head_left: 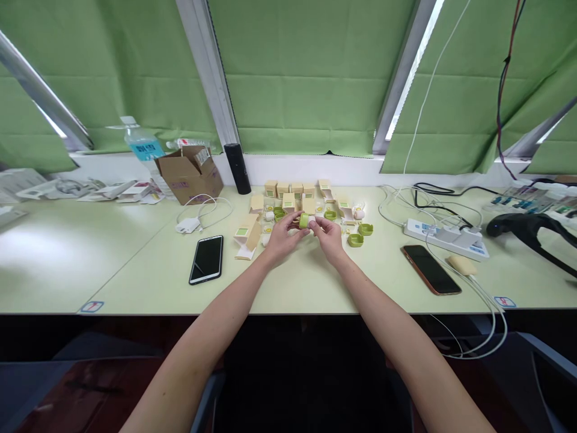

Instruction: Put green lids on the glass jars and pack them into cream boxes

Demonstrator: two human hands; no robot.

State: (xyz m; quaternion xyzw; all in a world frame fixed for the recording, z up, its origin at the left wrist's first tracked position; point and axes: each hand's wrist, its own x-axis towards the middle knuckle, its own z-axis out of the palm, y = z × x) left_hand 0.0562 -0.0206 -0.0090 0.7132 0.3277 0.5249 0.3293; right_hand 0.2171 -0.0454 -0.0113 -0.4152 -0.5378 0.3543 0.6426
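Above the table's middle, my left hand [283, 236] and my right hand [329, 236] meet at a small green-and-white round piece [305, 221]. Fingers of both hands close on it, the left on its green side and the right at its white end. Its exact kind is too small to make out. Small cream cartons [288, 202] stand just behind the hands, and an opened carton [247, 233] with its flap out lies left of them. Green cup-like shells [356, 240] rest to the right of my right hand. Small white pieces [359, 214] are scattered among the cartons.
On the left are a phone [206, 260], a white charger [188, 225], a cardboard box [189, 175] and a black cylinder [237, 169]. A second phone [431, 269], a power strip [446, 237] with cables, and a black curved object [532, 231] lie on the right.
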